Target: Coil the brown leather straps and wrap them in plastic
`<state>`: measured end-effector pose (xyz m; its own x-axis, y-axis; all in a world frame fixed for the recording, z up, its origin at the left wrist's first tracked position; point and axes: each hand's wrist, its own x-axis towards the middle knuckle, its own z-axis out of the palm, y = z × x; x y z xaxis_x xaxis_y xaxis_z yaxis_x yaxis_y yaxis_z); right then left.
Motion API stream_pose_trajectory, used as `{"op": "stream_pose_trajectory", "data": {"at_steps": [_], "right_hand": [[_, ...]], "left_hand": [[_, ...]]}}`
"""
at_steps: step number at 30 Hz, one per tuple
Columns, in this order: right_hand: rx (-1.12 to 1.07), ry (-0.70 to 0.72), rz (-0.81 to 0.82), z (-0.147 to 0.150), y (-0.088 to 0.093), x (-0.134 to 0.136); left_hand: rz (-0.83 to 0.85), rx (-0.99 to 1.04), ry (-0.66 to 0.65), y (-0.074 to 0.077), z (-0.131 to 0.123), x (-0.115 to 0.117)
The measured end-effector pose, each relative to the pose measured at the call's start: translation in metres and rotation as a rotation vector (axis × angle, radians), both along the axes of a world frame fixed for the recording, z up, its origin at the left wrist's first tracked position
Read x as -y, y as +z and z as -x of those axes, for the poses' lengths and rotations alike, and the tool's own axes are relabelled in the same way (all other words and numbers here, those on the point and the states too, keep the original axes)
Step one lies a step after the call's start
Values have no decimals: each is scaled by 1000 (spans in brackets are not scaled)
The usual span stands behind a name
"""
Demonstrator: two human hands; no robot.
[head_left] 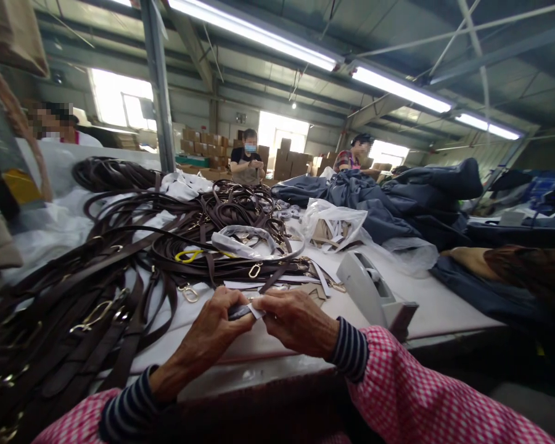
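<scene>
While dark straps (132, 336) are crowding a white table (430, 308), close handwork is going on

On the left, the straps are sprawling in long curves, and a yellow band (187, 254) is lying among them. Right of these, over the table's near edge, the left hand (213, 333) is holding a small dark piece (238, 312) in a narrow pinch between thumb and fingers. A white slip (258, 312) is poking out between the two hands, and the right hand (298, 322) is pinching closely at it, its fingertips hiding the exact contact. For good work, the left thumb should be bracing the piece, steady and level, while the right fingertips should be working close to its end, so that nothing is slipping or creasing. Farther right, a grey device (361, 287) is standing on the table, dark blue cloth (374, 206) is lying in folds beyond it, and another person's forearm (469, 262) is resting over the cloth's near part
</scene>
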<state>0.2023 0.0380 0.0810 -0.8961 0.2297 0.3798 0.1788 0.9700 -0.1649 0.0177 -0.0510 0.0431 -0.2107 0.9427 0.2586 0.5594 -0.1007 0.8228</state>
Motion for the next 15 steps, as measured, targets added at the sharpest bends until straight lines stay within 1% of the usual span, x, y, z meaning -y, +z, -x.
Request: {"op": "stream_pose_trajectory", "data": {"at_steps": [2, 4, 6, 8, 9, 11, 13, 15], "right_hand": [[-68, -17, 41, -3, -9, 6], [-122, -20, 40, -4, -17, 9], [-170, -29, -15, -4, -25, 11], [-200, -53, -83, -3, -33, 11], [-201, -71, -108, -2, -36, 12], [-175, -113, -135, -1, -40, 15], [-122, -142, -121, -3, -40, 21], [-74, -126, -55, -11, -35, 25]], "left_hand": [[68, 175, -24, 3, 4, -1], [131, 393, -100, 6, 8, -1], [137, 555, -167, 9, 11, 0], [125, 624, -187, 10, 12, -1], [134, 625, -176, 10, 12, -1], [170, 565, -139, 9, 11, -2], [164, 416, -102, 7, 11, -3], [96, 208, -52, 0, 13, -5]]}}
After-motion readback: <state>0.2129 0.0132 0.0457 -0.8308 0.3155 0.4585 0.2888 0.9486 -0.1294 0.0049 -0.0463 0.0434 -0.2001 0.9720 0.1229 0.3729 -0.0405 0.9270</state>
